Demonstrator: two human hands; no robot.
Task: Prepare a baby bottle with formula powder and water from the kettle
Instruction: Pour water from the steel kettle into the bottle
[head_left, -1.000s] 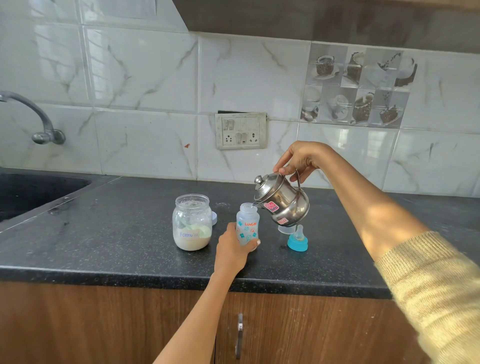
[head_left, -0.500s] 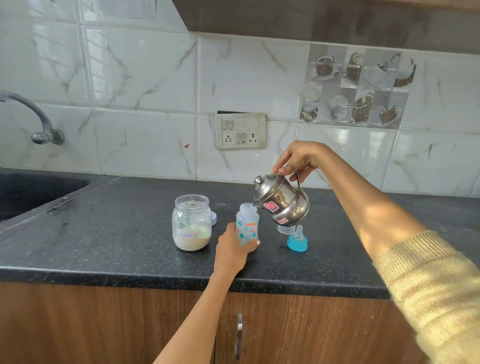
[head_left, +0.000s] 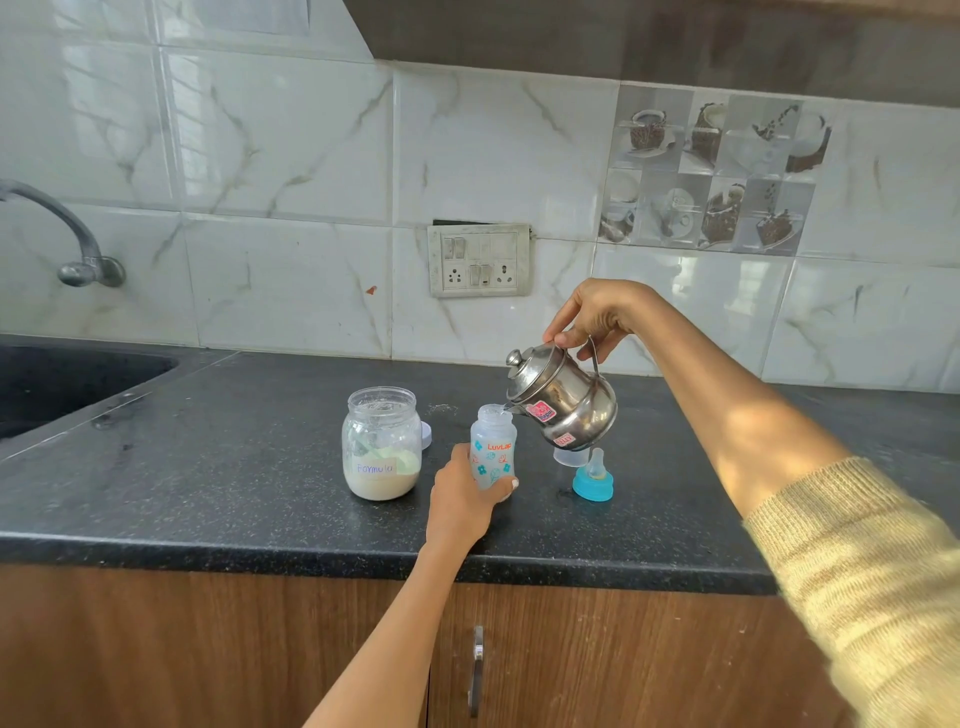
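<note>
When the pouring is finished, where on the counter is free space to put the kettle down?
Bare countertop lies right of the blue teat, under the right forearm. Another bare stretch runs between the formula jar and the sink. It is crowded around the bottle: jar, left hand, clear cap and teat stand close there.

Right hand (head_left: 592, 314) tilts kettle (head_left: 563, 400) over bottle (head_left: 492, 452) (uncapped).

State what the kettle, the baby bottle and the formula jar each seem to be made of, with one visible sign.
Kettle: polished steel, likely; mirror-like reflections.
Baby bottle: translucent, probably plastic; frosted, printed wall.
Formula jar: clear glass or plastic, can't tell; powder shows through.
</note>
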